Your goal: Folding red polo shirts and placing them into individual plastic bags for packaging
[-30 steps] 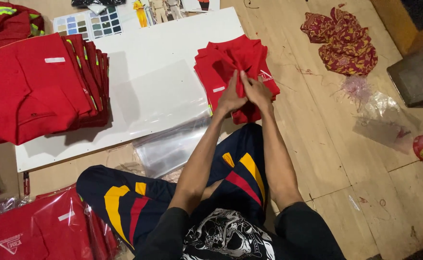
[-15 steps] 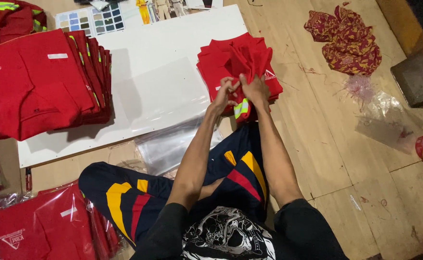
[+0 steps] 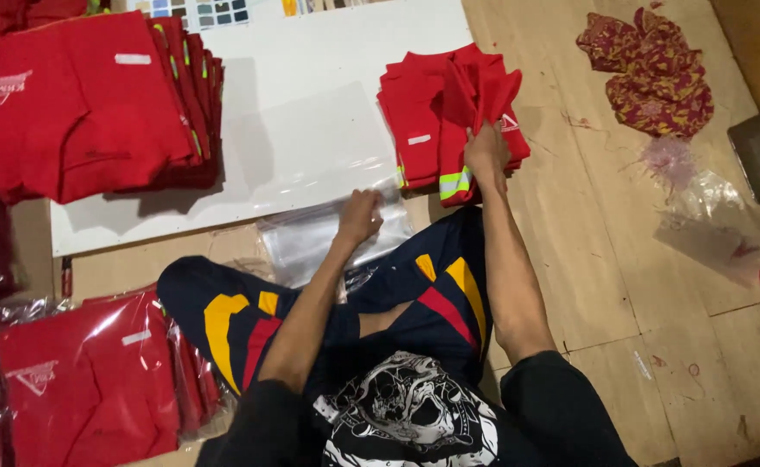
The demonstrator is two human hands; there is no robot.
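The right hand (image 3: pixel 486 149) is closed on the near edge of a folded red garment (image 3: pixel 449 112), fingers curled over the cloth beside its reflective yellow-and-grey strip. That garment lies on the right end of a white board (image 3: pixel 311 112) set on the wooden floor (image 3: pixel 605 259). The right arm reaches straight forward from the shoulder, nearly fully extended, its forearm passing over the person's knee. The left hand (image 3: pixel 360 216) rests palm down with loosely curled fingers on a stack of clear plastic bags (image 3: pixel 311 238) at the board's near edge; whether it pinches a bag cannot be told. The left arm is bent at the elbow and angled forward. The two hands are apart, the left one nearer the body. A pile of folded red shirts (image 3: pixel 86 104) sits on the board's left end, and bagged red shirts (image 3: pixel 86 380) lie on the floor by the left knee.
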